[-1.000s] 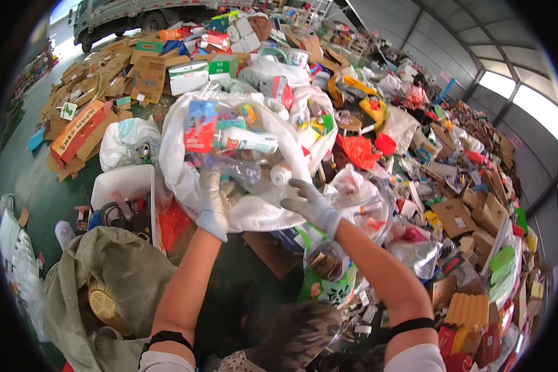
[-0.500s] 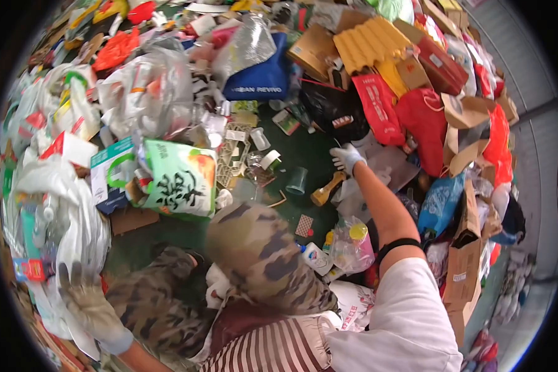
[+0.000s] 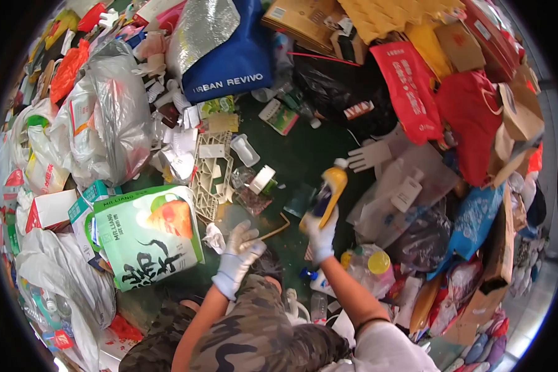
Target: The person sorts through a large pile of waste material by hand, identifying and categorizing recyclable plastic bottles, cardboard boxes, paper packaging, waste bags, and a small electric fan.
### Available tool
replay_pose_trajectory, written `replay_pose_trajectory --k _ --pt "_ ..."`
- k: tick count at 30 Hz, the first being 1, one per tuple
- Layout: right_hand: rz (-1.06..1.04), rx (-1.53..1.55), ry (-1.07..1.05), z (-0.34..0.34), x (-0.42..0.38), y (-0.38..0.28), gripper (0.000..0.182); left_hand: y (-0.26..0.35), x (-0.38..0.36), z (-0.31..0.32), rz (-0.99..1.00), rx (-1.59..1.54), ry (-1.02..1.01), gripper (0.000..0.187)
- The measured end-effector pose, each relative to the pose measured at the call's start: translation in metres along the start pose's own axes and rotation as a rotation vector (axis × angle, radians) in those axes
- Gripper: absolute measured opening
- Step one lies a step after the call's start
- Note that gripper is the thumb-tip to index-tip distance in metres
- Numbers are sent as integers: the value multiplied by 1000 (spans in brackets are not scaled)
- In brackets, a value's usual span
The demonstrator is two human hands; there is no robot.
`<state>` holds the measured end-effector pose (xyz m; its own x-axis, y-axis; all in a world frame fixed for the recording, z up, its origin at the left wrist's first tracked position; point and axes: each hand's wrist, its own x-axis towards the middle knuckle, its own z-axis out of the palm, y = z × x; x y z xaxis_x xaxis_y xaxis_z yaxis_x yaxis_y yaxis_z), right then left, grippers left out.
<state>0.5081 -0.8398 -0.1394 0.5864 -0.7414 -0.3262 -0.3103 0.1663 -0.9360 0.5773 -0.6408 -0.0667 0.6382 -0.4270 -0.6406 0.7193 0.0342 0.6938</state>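
Note:
My right hand, in a pale work glove, is wrapped round a yellow bottle with a dark label and a light cap, tilted with the cap pointing away from me. My left hand, also gloved, hovers above my knee with its fingers loosely apart and nothing visible in them. A thin bent tan stick lies just beside its fingertips. Beyond the bottle, an empty white glove rests on clear plastic sheeting. A translucent cup is on the floor, left of the bottle.
Mixed waste surrounds me. On the left are a green-and-white printed bag and stuffed plastic bags. Ahead lie a blue bag and a black bag. Red bags and cardboard pile up at right. Dark green floor shows between.
My right hand has taken hold of the yellow bottle from the floor and drawn it nearer. My left hand has come from the far left to the middle. The view has shifted downward.

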Motion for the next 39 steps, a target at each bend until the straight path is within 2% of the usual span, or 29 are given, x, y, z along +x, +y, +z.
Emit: replay_pose_trajectory --k 2,3,5,6,7,8,9,11,12,13,16,18,19,20,21,23,24,25,26,27,29,31,32,33,34,36,37,38,39 --pt "-175 -121 -480 9 -28 -11 66 -13 22 6 47 17 88 82" --pt "-224 -218 -772 13 -32 -17 60 -4 30 11 202 -81 66 65" --pt "-687 -476 -1060 36 19 -55 58 -12 40 -14 3 -354 243 42" --pt "-645 -541 -946 50 54 -70 50 -21 44 -23 113 -402 330 26" --pt "-771 -606 -583 65 90 -66 50 -16 34 -29 24 -407 260 27" --pt "-817 -747 -351 78 135 -63 50 -9 23 -29 24 -302 310 27" --pt "-678 -810 -177 92 173 -73 50 -6 13 -32 28 -198 364 27" --pt "-525 -997 -61 102 242 -75 59 -19 -5 -51 -20 -205 324 35" --pt "-380 -973 -125 103 275 -55 58 -18 -16 -53 -17 -185 304 37" --pt "-436 -867 -144 107 301 -18 55 -15 -24 -57 11 -158 299 40" --pt "86 -601 -363 130 246 -44 51 -26 -28 -72 145 -168 300 39" --pt "-2 -241 -259 129 201 -25 47 -14 -44 -66 118 -167 293 41" --pt "-36 -40 -269 132 168 -34 48 -11 -41 -72 160 -192 173 46" --pt "15 -26 -369 130 134 -45 47 3 -41 -65 210 -233 144 51" --pt "-279 -118 -456 127 123 -2 50 18 -40 -56 259 -274 117 55" --pt "-75 -66 -726 114 45 -37 56 39 -32 -46 291 -355 -16 65" --pt "-292 -386 -803 104 17 -63 58 51 -26 -41 216 -366 -86 66" --pt "-355 -172 -940 104 -5 -41 63 59 -24 -38 157 -378 -147 67" --pt "-485 -336 -889 96 -29 -47 67 51 -13 -45 115 -371 -203 64" --pt "-247 -216 -861 94 -48 -46 72 59 -13 -45 108 -402 -211 63" --pt "-69 -73 -918 84 -61 -70 78 51 -13 -51 156 -358 -228 63" --pt "-58 152 -1018 79 -67 -88 84 90 -40 -30 254 -484 -230 57" --pt "-122 95 -1067 76 -68 -97 90 99 -48 -32 232 -495 -250 62" --pt "8 251 -1123 77 -83 -137 86 110 -60 -42 243 -500 -245 68" --pt "-169 279 -1138 83 -85 -142 80 119 -67 -57 238 -440 -241 61" --pt "-200 275 -1107 80 -73 -100 63 162 -107 -72 437 -278 -80 55" --pt "-215 153 -1325 85 -96 -106 62 193 -141 -72 612 -173 57 56" --pt "-265 -6 -1662 92 -138 -109 60 208 -164 -91 750 -72 168 59" --pt "-369 -147 -1989 99 -189 -108 58 226 -193 -108 751 7 278 63"
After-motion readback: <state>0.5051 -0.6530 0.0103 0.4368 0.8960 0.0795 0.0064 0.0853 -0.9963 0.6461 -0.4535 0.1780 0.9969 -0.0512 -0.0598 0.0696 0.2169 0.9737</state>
